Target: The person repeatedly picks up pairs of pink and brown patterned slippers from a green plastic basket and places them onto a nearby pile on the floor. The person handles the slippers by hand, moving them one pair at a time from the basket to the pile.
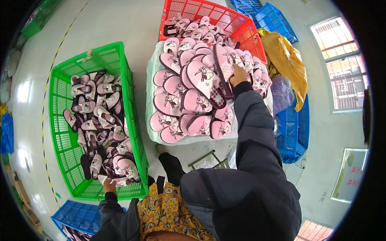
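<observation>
My right hand is closed on the edge of a pink slipper with a dark sole, tilted up on its side above the pile. Around it, pink slippers with a printed animal figure and checked lining lie in overlapping rows on a pale wrapped stack. At the lower left, my left hand reaches over the near edge of a green basket. Its fingers are bent round a slipper there, partly hiding it. Many similar slippers lie jumbled inside the basket.
Behind the stack stands a red basket with more slippers. Blue crates, a yellow sheet and a clear plastic bag are to the right. Another blue crate sits at lower left. A green metal frame is near my legs.
</observation>
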Demonstrator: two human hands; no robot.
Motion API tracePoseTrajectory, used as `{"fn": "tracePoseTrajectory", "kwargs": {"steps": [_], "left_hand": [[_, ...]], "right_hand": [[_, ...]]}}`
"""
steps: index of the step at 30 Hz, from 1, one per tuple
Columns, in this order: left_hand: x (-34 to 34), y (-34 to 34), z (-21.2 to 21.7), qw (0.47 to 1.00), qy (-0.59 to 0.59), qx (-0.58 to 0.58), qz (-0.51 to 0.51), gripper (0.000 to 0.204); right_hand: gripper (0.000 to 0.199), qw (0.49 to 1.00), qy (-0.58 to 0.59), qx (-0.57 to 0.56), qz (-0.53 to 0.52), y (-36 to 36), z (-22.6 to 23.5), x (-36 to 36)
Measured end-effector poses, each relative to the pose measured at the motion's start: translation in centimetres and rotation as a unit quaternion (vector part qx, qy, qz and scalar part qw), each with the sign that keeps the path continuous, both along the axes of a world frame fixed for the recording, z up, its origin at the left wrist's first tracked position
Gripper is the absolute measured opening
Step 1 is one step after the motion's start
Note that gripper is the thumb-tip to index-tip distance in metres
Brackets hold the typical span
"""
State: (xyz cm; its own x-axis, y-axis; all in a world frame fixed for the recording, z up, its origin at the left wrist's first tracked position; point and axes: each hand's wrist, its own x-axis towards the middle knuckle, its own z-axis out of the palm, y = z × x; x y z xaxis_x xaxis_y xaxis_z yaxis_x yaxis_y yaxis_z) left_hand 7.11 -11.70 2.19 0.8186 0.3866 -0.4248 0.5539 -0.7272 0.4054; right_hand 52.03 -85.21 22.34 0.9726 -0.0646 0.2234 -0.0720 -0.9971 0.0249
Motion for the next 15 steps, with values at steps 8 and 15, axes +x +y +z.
{"fn": "tracePoseTrajectory", "kwargs": {"steps": [8, 15], "left_hand": [[-1.8, -3.4, -0.8, 0.999, 0.037, -0.022, 0.022, 0.034], [-13.0, 4.6, -6.4, 0.996, -0.002, 0.085, -0.015, 0.037]], "right_hand": [[0.049, 0.970, -0.146, 0.023, 0.192, -5.1, -3.1, 0.5], [0.024, 0.841, -0.089, 0.532, -0.030, 14.8, 3.2, -7.3]]}}
